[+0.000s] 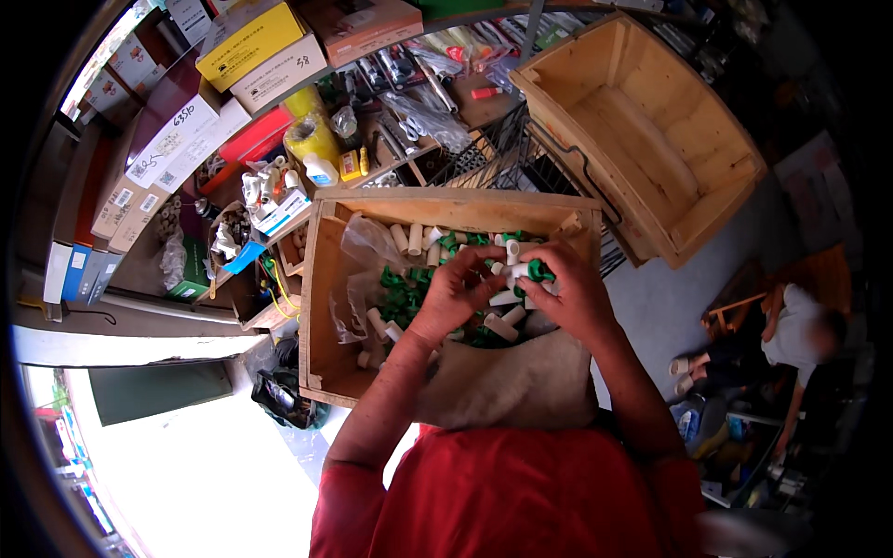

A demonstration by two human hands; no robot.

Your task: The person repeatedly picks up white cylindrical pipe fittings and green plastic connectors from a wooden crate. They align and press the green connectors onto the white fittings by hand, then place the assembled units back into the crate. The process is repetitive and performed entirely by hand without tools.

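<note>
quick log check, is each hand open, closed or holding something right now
Left hand: fingers curled; whether it grips anything cannot be told.
Right hand: closed, holding a white-and-green plastic pipe fitting.

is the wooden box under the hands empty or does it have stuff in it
Not empty: white tubes, green pieces and a clear plastic bag lie inside the wooden box.
</note>
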